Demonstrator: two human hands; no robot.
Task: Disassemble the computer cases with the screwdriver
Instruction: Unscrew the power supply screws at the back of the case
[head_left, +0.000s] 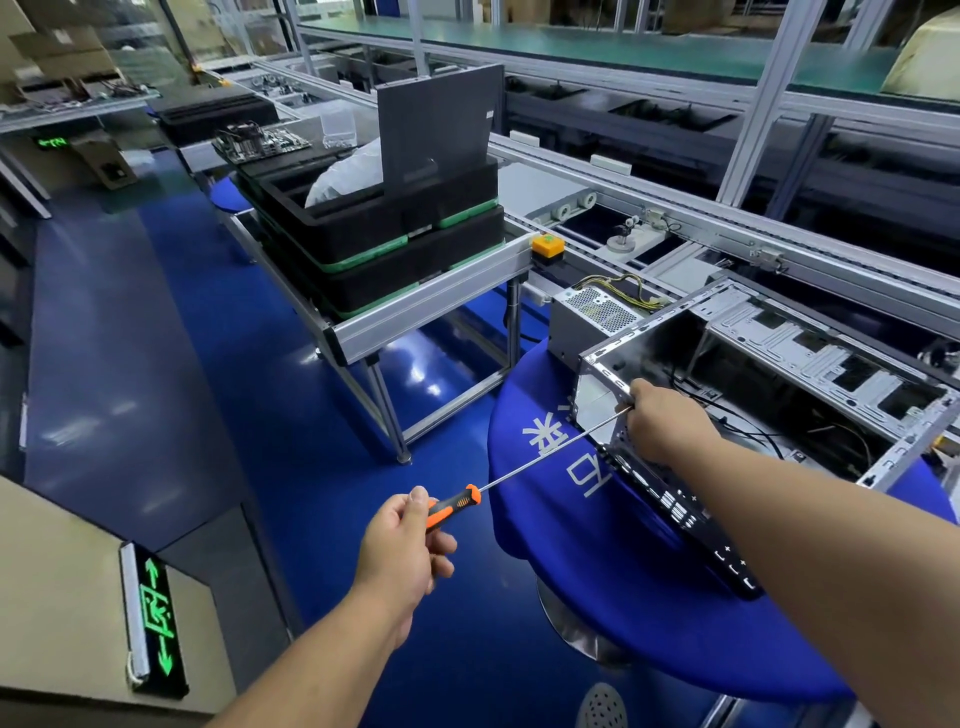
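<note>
The left hand (402, 551) grips the orange-and-black handle of a long-shafted screwdriver (454, 506), whose thin steel shaft runs up and right to the rear corner of an open grey metal computer case (769, 395). The right hand (662, 421) holds that corner just beside the tip. The case lies on a round blue cloth-covered table (597, 587). Behind it, stacked black foam trays (384, 244) sit on an aluminium-framed stand (431, 306) above the glossy blue floor (208, 338).

Factory assembly line: long aluminium-framed conveyor (675, 218) with rollers, stacked black trays (384, 228) on a metal stand, bare circuit board (260, 140), glossy blue floor (156, 338), lit green exit sign (156, 618).
</note>
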